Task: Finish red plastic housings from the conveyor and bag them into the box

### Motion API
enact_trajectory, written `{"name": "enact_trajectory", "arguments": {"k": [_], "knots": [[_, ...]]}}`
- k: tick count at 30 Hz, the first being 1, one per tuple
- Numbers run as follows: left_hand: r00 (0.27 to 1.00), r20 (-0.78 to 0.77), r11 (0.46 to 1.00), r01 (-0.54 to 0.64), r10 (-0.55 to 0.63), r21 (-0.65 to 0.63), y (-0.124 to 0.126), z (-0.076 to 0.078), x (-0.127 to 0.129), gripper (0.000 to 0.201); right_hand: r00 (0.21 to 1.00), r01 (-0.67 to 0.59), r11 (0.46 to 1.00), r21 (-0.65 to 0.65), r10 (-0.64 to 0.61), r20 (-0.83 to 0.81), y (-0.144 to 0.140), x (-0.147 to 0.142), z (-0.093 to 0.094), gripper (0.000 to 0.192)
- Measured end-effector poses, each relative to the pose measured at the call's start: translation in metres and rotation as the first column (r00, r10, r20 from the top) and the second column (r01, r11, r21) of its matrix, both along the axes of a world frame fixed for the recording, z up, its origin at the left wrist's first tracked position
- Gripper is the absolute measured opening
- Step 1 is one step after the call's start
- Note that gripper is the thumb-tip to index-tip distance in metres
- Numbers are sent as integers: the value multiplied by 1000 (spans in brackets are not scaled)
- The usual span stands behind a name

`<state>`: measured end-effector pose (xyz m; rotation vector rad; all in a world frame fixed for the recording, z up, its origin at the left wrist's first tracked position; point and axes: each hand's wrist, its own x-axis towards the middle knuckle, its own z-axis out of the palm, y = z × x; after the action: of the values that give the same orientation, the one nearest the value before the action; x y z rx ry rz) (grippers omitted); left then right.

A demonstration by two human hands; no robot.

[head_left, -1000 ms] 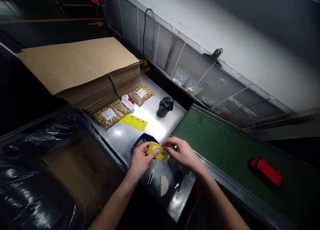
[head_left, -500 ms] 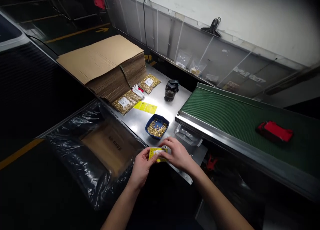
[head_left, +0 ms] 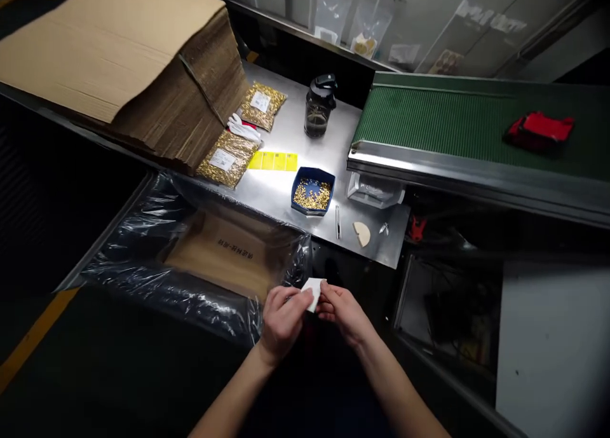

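Between my two hands, below the table's front edge, is a small piece of white paper (head_left: 313,288). My left hand (head_left: 281,317) pinches its left side; my right hand (head_left: 345,309) has thumb and fingers on its right edge. Beyond them on the metal table stands a blue tray (head_left: 313,173) with small brass-coloured parts inside. Left of the tray lies a strip of yellow labels (head_left: 281,162). To its right are tweezers (head_left: 338,223), a beige part-disc (head_left: 362,234) and a small shiny piece (head_left: 384,229) I cannot identify.
Bags of brass-coloured parts (head_left: 229,157), a white glove (head_left: 244,129) and a dark bottle (head_left: 318,115) stand farther back. A cardboard stack (head_left: 119,31) rises left. A plastic-lined box (head_left: 229,247) sits front left. A green conveyor (head_left: 429,117) carries a red-black bundle (head_left: 543,133).
The view has tilted down and closer to the table. A yellow label sheet showed in my hands before; now a white face shows. My right hand has moved from above it to its right edge.
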<state>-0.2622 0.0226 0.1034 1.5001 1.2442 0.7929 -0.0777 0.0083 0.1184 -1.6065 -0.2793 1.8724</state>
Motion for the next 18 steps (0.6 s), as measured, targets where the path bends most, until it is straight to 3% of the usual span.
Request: {"name": "enact_trajectory", "arguments": {"k": [2,5,7,12,15,18], "knots": [[960,-63,955,279,-274,100,-12,-13,-15,30,990,126,987,-95,-132,-55,-23,-13,-4,53],[752,-252,742,653,-610,153,-22,-35,-24,37,966,243,955,-169,-254,-49,-60,-20,-18,46],[625,-306,631,770,-718,93,-26,-49,-21,37,934,331,918,-219,-351,-63,-85,-22,-32,43],[370,-329,403,915,-869,-36,-36,-70,17,41,805,573,771,-276,-593,15,-142,-24,-87,44],[114,-520,259,942,-847,-215,-36,-86,56,52,727,682,682,-262,-669,153,-172,-16,-134,46],[-145,-623,160,900,-769,-406,-25,-127,98,54,684,729,635,-255,-670,287,-202,-4,-182,45]]}}
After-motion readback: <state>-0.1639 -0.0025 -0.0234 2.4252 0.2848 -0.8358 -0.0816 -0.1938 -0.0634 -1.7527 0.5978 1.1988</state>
